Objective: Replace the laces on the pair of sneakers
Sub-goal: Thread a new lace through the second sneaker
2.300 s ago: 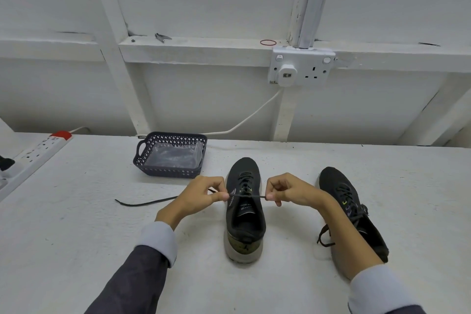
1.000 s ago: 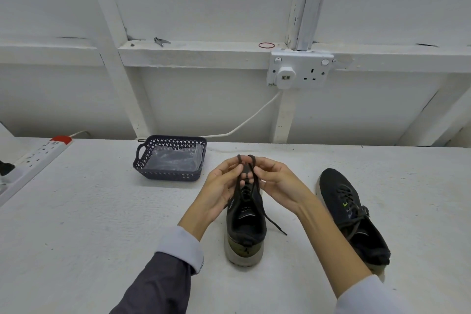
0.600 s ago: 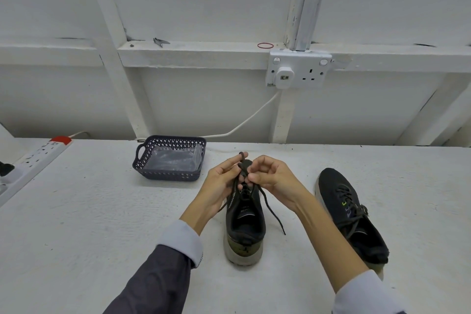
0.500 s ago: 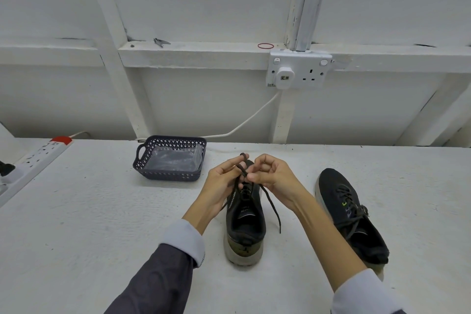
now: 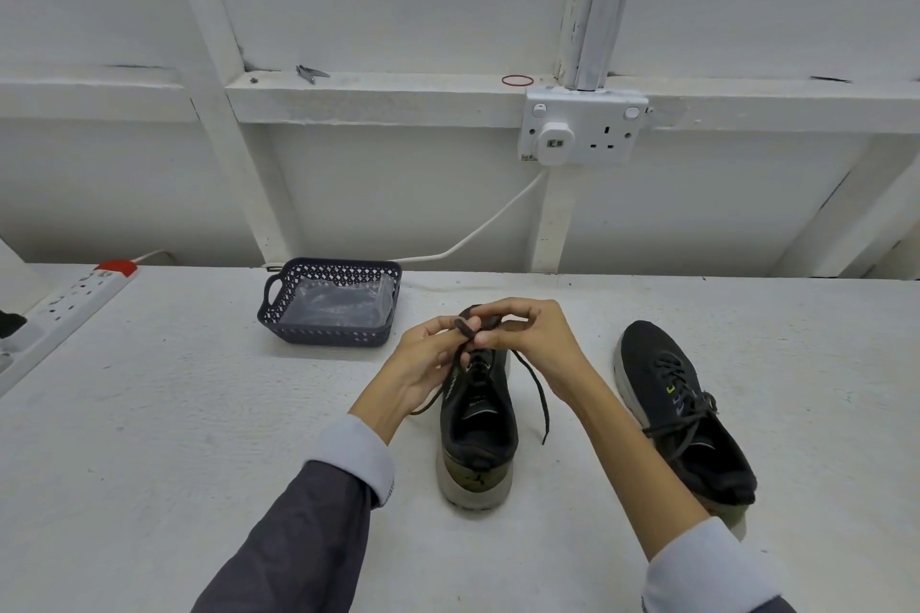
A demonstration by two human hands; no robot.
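Bow-tying seems to be the step in hand. The centre sneaker [image 5: 477, 433] stands on the bench [image 5: 149, 438] with its heel toward the person, and both hands work just above its front part. The left hand [image 5: 423, 361] has its fingers curled and pinches a small loop of the dark lace [image 5: 534, 388]. The right hand [image 5: 535, 343] is also closed on the lace, thumb and fingers pinching it right against the left fingertips. One free end of the lace hangs down on the right side of this sneaker, with its tip near the bench. Another end shows on the left side, under the left wrist. The second sneaker [image 5: 682, 408] lies to the right of the centre one, apart from it, and appears laced and knotted. A dark basket [image 5: 328, 309] stands to the left and behind the centre sneaker.

To do this step well, the person should probably make both loops about equal, hold the crossing firmly between the fingertips, and pull outward evenly so that the knot settles on the tongue and not to one side. If a free end slips through the knot, the bow may open.
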